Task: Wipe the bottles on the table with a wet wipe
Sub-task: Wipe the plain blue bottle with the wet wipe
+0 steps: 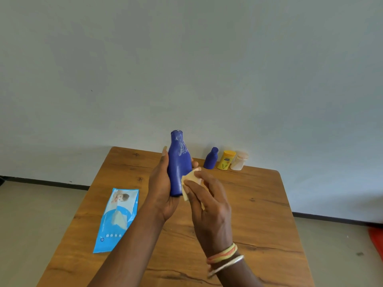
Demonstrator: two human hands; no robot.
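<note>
The left hand (163, 189) grips the tall blue bottle (179, 164) upright above the table (259, 214). The right hand (209, 204) pinches a wet wipe (189, 180) against the bottle's lower side

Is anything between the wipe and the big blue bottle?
Nothing visible. The right hand presses the wet wipe directly against the big blue bottle, held up by the left hand.

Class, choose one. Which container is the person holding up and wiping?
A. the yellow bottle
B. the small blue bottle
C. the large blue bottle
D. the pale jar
C: the left hand grips the large blue bottle above the table, and the right hand holds the wet wipe against its lower side.
</note>
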